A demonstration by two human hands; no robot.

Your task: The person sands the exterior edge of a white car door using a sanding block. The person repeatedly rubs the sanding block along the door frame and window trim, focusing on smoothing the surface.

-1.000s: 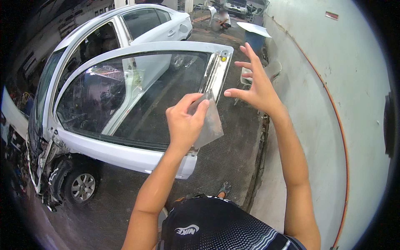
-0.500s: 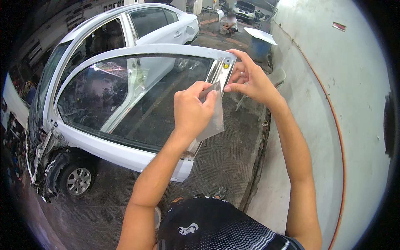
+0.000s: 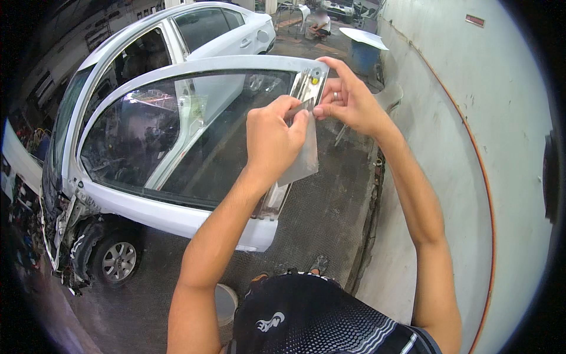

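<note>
In front of me stands a white car door (image 3: pixel 177 217) with dark window glass, its bare metal end edge turned toward my hands. My left hand (image 3: pixel 272 135) is closed, pinching a grey sheet of sandpaper (image 3: pixel 303 160) between thumb and fingers. The sheet hangs beside the door's edge, its top bent over to show a darker face. My right hand (image 3: pixel 354 105), with a ring on one finger, grips the door's upper rear corner. Its index finger lies at the top of the frame, the other fingers curl in, and the thumb tip is close to the sheet's upper corner.
A white car body (image 3: pixel 227 26) with a damaged front stands behind the door; its wheel (image 3: pixel 119 261) is at lower left. A pale wall (image 3: pixel 448 177) with an orange hose (image 3: pixel 471 138) runs along the right. A blue drum (image 3: pixel 364 58) and a seated person (image 3: pixel 320 25) are farther back.
My view has shifted slightly, so the door and both hands sit a little higher. The left hand and sandpaper have moved slightly up along the door's edge, closer to the right thumb.
</note>
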